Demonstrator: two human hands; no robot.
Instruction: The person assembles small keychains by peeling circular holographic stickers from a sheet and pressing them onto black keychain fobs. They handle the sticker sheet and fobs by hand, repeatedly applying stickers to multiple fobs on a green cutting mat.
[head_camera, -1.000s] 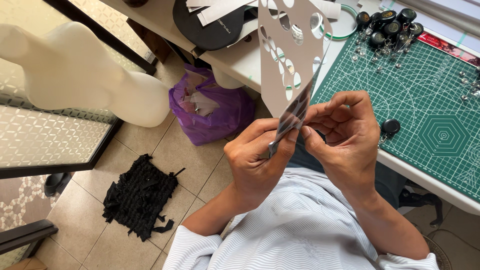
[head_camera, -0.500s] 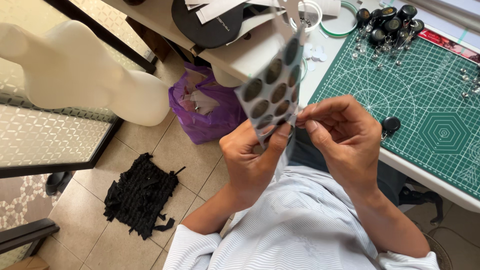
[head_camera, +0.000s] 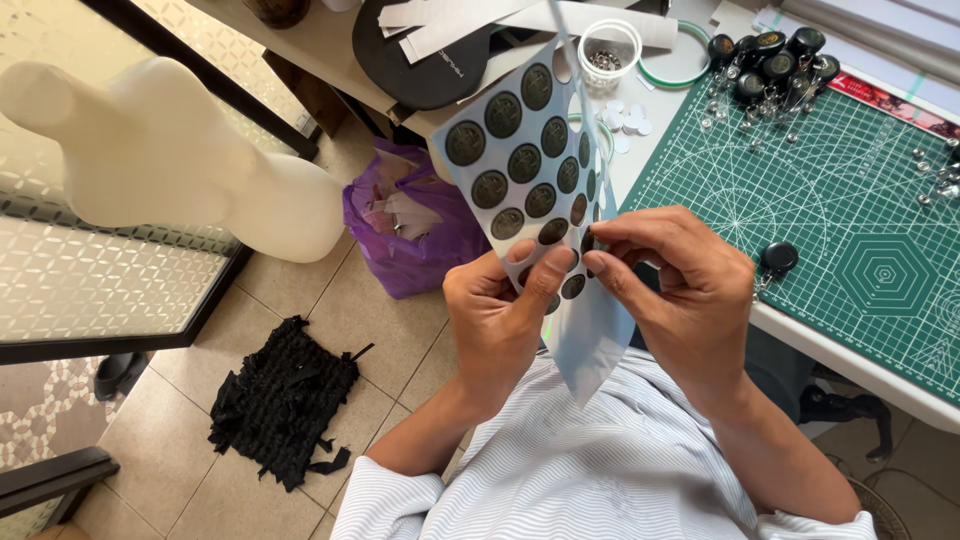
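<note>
Sticker sheet (head_camera: 520, 160), pale backing dotted with round dark stickers, stands upright in front of your chest, between the tabletop (head_camera: 700, 215) edge and your striped shirt. Your left hand (head_camera: 500, 320) grips its lower edge, thumb pressed flat on the face; keep that thumb close to the pick so the backing stays taut. Your right hand (head_camera: 680, 290) is closed in a pinch at one sticker (head_camera: 590, 240) on the sheet's right edge. Peel slowly from the rim and avoid creasing it.
</note>
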